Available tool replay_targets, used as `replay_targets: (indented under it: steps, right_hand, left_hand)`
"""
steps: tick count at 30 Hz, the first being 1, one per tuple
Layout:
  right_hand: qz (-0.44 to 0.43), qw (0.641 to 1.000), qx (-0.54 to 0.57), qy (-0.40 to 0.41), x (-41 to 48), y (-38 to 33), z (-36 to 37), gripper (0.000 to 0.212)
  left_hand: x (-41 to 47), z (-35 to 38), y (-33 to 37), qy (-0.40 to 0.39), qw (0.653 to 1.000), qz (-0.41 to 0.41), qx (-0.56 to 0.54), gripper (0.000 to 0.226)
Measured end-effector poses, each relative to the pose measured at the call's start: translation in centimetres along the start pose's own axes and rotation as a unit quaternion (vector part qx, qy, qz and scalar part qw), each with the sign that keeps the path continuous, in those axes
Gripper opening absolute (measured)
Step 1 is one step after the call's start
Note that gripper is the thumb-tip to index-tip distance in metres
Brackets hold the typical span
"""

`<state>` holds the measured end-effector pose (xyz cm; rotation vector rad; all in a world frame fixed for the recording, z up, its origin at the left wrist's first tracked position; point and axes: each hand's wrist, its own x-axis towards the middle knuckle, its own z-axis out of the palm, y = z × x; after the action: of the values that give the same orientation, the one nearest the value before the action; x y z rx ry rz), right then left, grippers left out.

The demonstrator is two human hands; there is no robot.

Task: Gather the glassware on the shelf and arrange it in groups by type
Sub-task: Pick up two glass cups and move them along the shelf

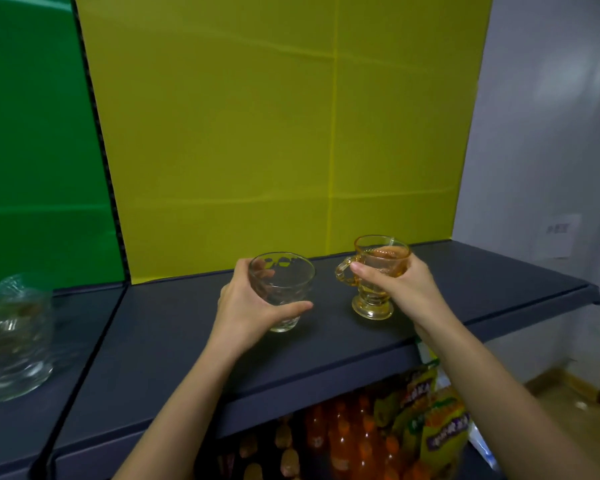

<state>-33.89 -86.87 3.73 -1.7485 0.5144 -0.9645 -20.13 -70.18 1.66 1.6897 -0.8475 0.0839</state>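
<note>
**Where the dark shelf [174,341] meets a yellow board [257,133], each hand grasps one glass**

Although the shelf runs wide, few things stand on it. A green board [32,133] backs the section to the left, and a black seam divides that section from the one under the hands. At the far left, well apart from the hands, sits a cluster of clear glassware [14,334], too blurred to tell its pieces. A pale wall [551,133] with a small paper label [558,235] closes the right side. Below the shelf's front edge show orange bottles [347,438] and yellow-green packets [430,420]. Nothing lies between the two glasses.

The clear tumbler [281,285] stands near the middle of the shelf, base on the surface. The left hand [243,306] wraps it from the left: the thumb lies across the lower near wall, and the fingers curl round the far side, seen through the glass.

The amber cup [371,292], footed and with a handle, stands just to the right and a little further back, its foot on the shelf and its handle pointing towards the tumbler. The right hand [399,285] grips its bowl from the right, thumb across the near side, fingers round the far side. Both forearms reach up from below.
</note>
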Motion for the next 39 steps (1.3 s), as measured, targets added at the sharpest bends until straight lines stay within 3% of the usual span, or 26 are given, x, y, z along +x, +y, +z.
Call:
replay_targets:
  steps: [5, 8, 19, 24, 26, 32, 35, 39]
  right_hand:
    - [0.010, 0.999, -0.005, -0.046, 4.8, 2.5, -0.1, 0.084]
    - [0.016, 0.997, -0.003, -0.082, 7.0, 3.9, -0.1, 0.091]
    - [0.034, 0.987, 0.034, -0.155, 11.1, 7.4, 0.0, 0.078]
    - [0.036, 0.983, 0.049, -0.175, 11.9, 8.1, 0.2, 0.068]
    - [0.043, 0.981, 0.054, -0.183, 12.2, 8.3, 0.3, 0.064]
    - [0.029, 0.975, -0.001, -0.220, 11.8, 7.5, -0.7, 0.101]
    - [-0.029, 0.982, -0.063, -0.178, 11.1, 6.7, -2.9, 0.101]
    - [-0.205, 0.968, -0.116, -0.088, 9.1, 5.6, -5.2, 0.065]
  left_hand:
    - [1.7, 1.9, -0.5, 0.002, 0.998, -0.051, 0.036, 0.073]
    - [2.4, 2.9, -1.2, 0.022, 0.996, -0.075, 0.052, 0.072]
    - [3.4, 4.6, -1.8, 0.085, 0.989, -0.117, 0.032, 0.068]
    - [3.4, 4.9, -2.0, 0.092, 0.987, -0.130, 0.014, 0.085]
    - [3.3, 5.0, -2.0, 0.094, 0.987, -0.133, 0.014, 0.076]
    - [2.4, 4.5, -1.5, 0.066, 0.987, -0.138, 0.053, 0.077]
    - [0.8, 3.6, -0.9, 0.066, 0.980, -0.132, 0.134, 0.074]
    - [-2.4, 2.1, 0.5, 0.102, 0.941, -0.052, 0.320, 0.052]
